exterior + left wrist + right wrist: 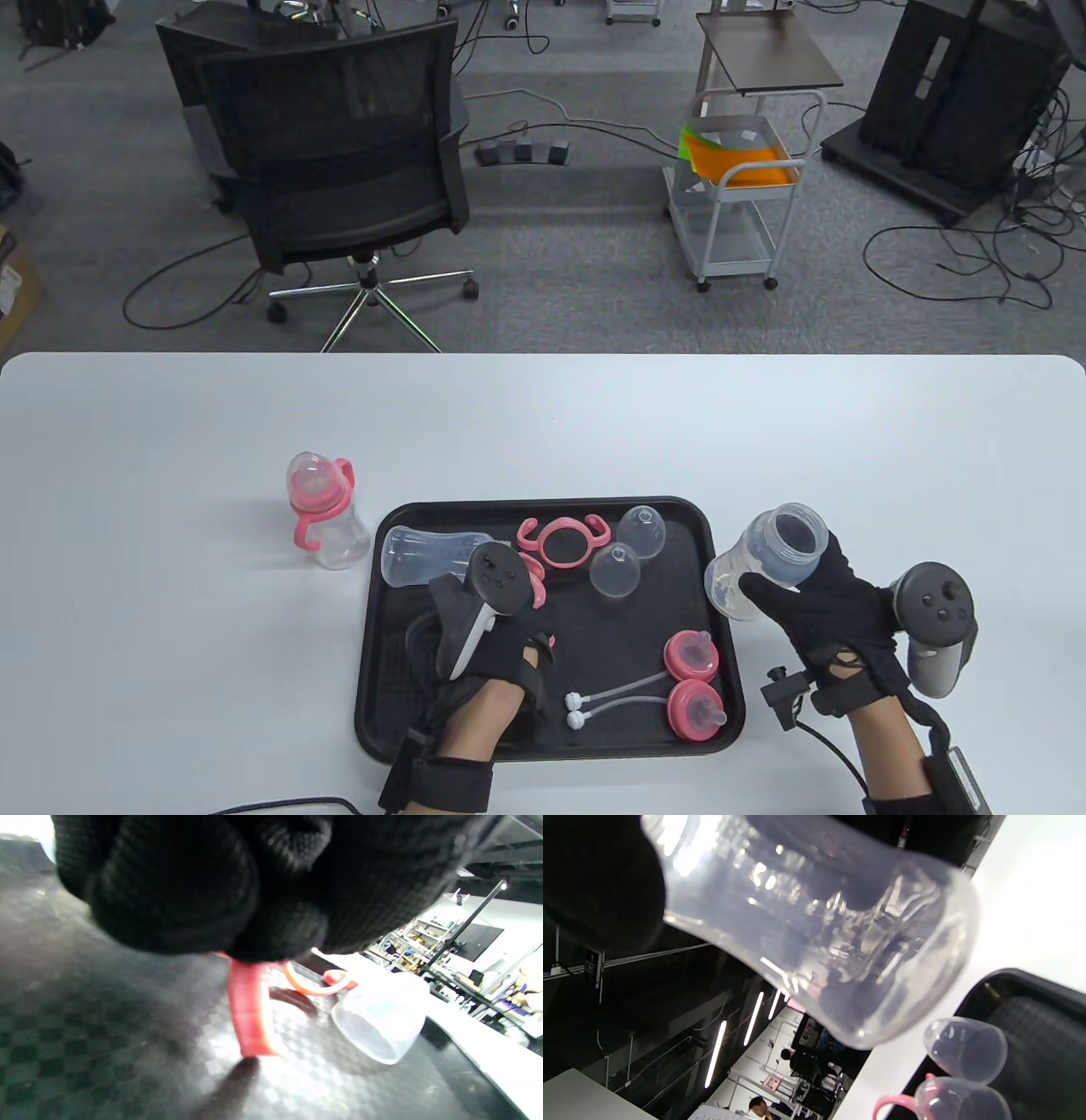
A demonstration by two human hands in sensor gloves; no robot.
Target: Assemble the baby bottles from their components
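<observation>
While right hand (836, 615) grasps clear bottle (768, 562), left hand (492, 632) pinches pink handle (250, 1014) — mostly hidden

— Can you read anything from where you stand?
— No. The clear bottle (814, 925) shows faint raised marks, too blurred to read. No legible label, brand or number on the tray (386, 543) either.

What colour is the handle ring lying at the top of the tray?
Pink; the handle ring shows best in the table view, against the black tray.
</observation>
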